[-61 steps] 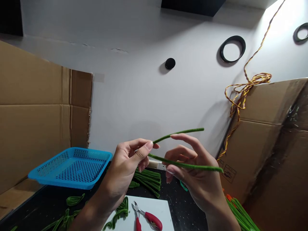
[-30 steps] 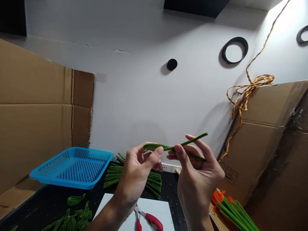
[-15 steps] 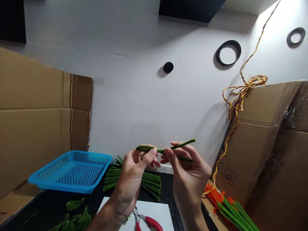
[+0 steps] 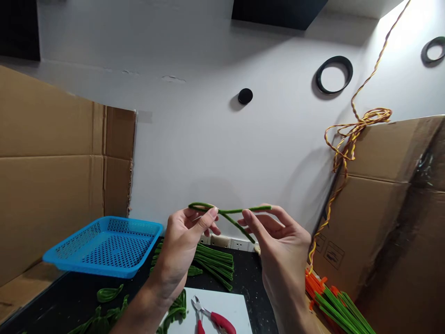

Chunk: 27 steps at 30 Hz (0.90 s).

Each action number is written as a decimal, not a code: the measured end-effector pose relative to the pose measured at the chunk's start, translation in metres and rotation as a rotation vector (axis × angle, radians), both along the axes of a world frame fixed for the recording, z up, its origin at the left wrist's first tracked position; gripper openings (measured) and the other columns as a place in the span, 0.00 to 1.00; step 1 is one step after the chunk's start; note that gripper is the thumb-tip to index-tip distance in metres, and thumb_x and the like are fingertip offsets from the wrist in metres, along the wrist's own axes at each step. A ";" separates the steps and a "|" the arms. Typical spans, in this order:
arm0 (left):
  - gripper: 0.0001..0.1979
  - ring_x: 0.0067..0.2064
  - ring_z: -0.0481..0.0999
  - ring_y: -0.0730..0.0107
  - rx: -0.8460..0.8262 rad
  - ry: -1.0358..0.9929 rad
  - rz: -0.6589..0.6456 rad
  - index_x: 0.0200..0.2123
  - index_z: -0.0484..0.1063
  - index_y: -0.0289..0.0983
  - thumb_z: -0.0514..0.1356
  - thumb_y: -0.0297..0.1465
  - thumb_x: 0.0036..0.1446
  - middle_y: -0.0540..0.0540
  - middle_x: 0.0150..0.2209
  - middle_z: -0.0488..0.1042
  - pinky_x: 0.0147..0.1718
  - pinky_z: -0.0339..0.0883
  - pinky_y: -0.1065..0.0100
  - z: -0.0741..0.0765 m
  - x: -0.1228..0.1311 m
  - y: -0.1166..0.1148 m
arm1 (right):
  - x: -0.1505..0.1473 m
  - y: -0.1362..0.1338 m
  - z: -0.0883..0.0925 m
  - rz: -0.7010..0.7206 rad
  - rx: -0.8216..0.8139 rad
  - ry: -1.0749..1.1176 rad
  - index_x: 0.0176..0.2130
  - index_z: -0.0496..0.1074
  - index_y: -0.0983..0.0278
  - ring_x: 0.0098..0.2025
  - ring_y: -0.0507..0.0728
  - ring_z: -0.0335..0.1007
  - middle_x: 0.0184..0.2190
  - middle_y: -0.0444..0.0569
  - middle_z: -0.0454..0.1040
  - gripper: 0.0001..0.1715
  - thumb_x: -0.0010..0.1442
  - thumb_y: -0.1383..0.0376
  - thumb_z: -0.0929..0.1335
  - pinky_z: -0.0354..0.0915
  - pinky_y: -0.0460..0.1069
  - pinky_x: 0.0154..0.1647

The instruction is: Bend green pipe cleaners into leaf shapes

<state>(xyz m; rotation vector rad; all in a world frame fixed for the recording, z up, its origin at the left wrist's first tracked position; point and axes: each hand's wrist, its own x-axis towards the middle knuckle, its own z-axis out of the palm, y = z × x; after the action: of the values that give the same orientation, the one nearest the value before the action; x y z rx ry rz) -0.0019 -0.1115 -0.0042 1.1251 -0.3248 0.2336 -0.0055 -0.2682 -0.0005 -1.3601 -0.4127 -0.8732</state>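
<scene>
Between my hands is a green pipe cleaner (image 4: 232, 211), bent into a narrow loop at its left with two tails spreading right. My left hand (image 4: 189, 236) pinches it where the tails cross, thumb on top. The thumb and fingers of my right hand (image 4: 278, 232) grip the upper tail; the lower tail hangs free, slanting down. Below lie red-handled nippers (image 4: 212, 315) on a white board (image 4: 234, 304), beside bent green pieces (image 4: 179, 306). Behind my left hand is a bundle of straight green pipe cleaners (image 4: 217, 262).
A blue basket (image 4: 104, 266) stands at left, with shaped green pieces (image 4: 109, 293) in front of it on the black table (image 4: 52, 297). Orange and green pipe cleaners (image 4: 342, 306) lie at right by a cardboard box (image 4: 382, 222). Twisted yellow cord (image 4: 342, 176) hangs there.
My hands have moved apart, and my right hand has shifted along to the upper tail's end. The lower tail has come out of my right hand's fingers and now angles downward.
</scene>
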 end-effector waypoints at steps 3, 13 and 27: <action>0.20 0.32 0.73 0.79 -0.016 0.052 0.010 0.37 0.76 0.35 0.76 0.43 0.51 0.51 0.29 0.76 0.35 0.67 0.76 0.001 0.003 0.006 | -0.002 -0.003 -0.001 -0.313 -0.187 -0.207 0.31 0.76 0.67 0.28 0.51 0.79 0.26 0.45 0.77 0.16 0.60 0.60 0.80 0.75 0.40 0.30; 0.21 0.32 0.71 0.75 0.154 0.032 -0.073 0.34 0.75 0.34 0.72 0.47 0.54 0.46 0.27 0.78 0.37 0.66 0.72 0.012 -0.004 0.024 | -0.012 -0.007 -0.001 -0.413 -0.716 -0.683 0.50 0.77 0.60 0.38 0.45 0.76 0.40 0.42 0.79 0.20 0.65 0.81 0.72 0.72 0.41 0.36; 0.20 0.30 0.72 0.77 0.233 -0.010 -0.137 0.33 0.78 0.33 0.70 0.46 0.56 0.48 0.27 0.75 0.33 0.64 0.74 0.008 0.004 0.024 | 0.000 -0.009 -0.011 -0.461 -0.828 -0.758 0.55 0.78 0.66 0.37 0.49 0.68 0.41 0.50 0.75 0.23 0.65 0.81 0.70 0.64 0.46 0.33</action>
<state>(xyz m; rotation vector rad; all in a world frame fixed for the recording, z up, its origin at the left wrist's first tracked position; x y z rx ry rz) 0.0016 -0.0870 0.0035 1.3260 -0.4448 0.0819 -0.0051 -0.2768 -0.0115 -1.8756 -1.1656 -1.7295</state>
